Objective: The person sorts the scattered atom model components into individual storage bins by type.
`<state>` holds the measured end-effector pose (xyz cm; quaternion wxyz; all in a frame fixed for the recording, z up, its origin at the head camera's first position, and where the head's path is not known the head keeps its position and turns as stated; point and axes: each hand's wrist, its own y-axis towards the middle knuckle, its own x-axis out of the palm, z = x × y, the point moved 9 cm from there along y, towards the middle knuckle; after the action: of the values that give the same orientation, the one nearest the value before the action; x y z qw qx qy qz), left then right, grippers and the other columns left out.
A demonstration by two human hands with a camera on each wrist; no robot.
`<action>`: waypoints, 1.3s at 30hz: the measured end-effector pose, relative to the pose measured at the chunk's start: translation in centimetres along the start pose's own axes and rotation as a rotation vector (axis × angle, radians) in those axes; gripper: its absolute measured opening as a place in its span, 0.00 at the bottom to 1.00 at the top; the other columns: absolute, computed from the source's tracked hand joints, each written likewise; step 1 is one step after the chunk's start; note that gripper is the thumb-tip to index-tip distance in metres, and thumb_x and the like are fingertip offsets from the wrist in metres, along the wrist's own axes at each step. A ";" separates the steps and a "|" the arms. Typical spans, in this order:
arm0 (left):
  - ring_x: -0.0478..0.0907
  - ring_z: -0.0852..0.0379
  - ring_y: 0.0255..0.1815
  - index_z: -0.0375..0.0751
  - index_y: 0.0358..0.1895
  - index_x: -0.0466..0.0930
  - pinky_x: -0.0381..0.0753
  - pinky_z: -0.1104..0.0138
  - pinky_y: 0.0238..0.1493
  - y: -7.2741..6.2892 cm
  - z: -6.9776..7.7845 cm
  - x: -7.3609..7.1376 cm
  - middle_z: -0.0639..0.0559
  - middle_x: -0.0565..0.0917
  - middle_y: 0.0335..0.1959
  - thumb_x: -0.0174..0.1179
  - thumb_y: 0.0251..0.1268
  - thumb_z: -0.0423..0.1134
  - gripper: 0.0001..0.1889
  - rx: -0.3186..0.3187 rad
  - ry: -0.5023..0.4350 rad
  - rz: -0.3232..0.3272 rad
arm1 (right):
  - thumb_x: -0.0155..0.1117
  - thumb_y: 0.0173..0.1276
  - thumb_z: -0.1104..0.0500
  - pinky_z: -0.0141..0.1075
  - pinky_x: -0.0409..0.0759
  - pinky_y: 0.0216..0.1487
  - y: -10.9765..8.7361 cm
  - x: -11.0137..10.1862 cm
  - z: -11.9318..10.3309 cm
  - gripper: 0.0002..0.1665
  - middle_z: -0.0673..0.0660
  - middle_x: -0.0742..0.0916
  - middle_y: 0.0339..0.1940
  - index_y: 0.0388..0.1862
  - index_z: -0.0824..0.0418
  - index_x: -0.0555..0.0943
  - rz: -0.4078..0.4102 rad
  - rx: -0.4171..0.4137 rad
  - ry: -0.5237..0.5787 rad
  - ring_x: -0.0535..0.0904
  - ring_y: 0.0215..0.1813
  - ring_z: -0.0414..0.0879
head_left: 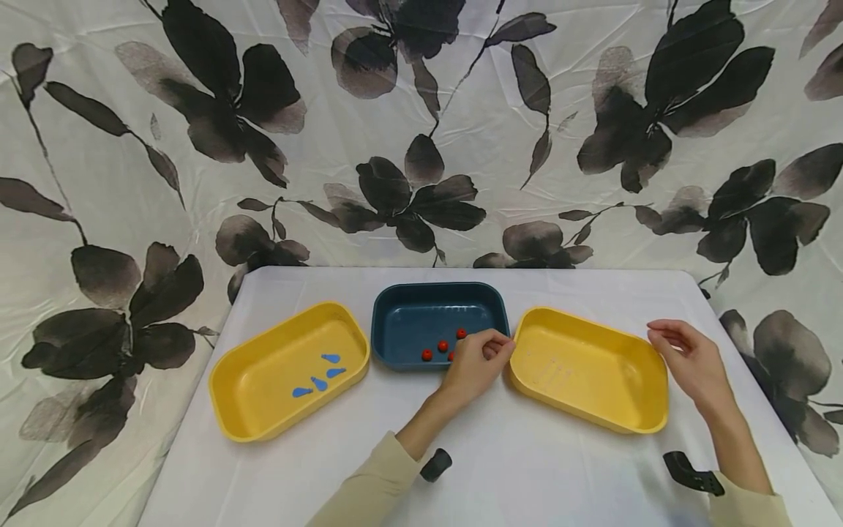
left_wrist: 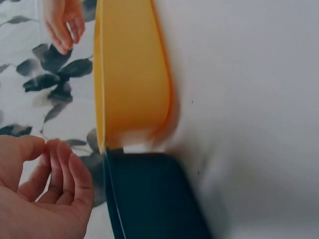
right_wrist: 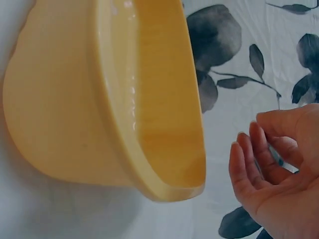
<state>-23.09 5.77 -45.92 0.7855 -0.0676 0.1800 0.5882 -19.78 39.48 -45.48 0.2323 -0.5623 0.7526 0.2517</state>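
My left hand [head_left: 476, 360] hovers over the right end of a dark blue tray [head_left: 402, 296], its fingers loosely curled near the adjoining corner of a yellow tray [head_left: 593, 417]. In the left wrist view, thumb and fingertips come together with nothing visible between them. Several small red balls [head_left: 443, 345] lie in the blue tray, one partly behind the hand. Beyond the yellow tray's right end is my right hand [head_left: 691, 362]. The right wrist view shows its fingers loosely bent, apart from the rim and holding nothing visible. Small faint pale marks or pieces show on that tray's floor.
Another yellow tray [head_left: 244, 366] sits at the left, angled, with several blue drop-shaped pieces [head_left: 319, 383] inside. All the trays stand on a white-covered table [head_left: 461, 454]. A floral cloth [head_left: 514, 146] hangs behind the table.
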 end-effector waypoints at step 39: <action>0.75 0.57 0.30 0.35 0.40 0.83 0.73 0.73 0.29 -5.2 -2.8 -15.2 0.53 0.79 0.29 0.66 0.70 0.32 0.04 0.055 0.246 0.269 | 0.70 0.66 0.72 0.12 0.68 0.46 -0.9 0.6 -6.0 0.11 0.60 0.84 0.36 0.45 0.70 0.79 0.199 -0.382 -0.079 0.70 0.38 0.24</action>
<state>-22.40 -10.37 -43.60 0.6734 -0.0931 0.2982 0.6700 -19.45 34.95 -41.38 0.1251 -0.5088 0.7334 0.4332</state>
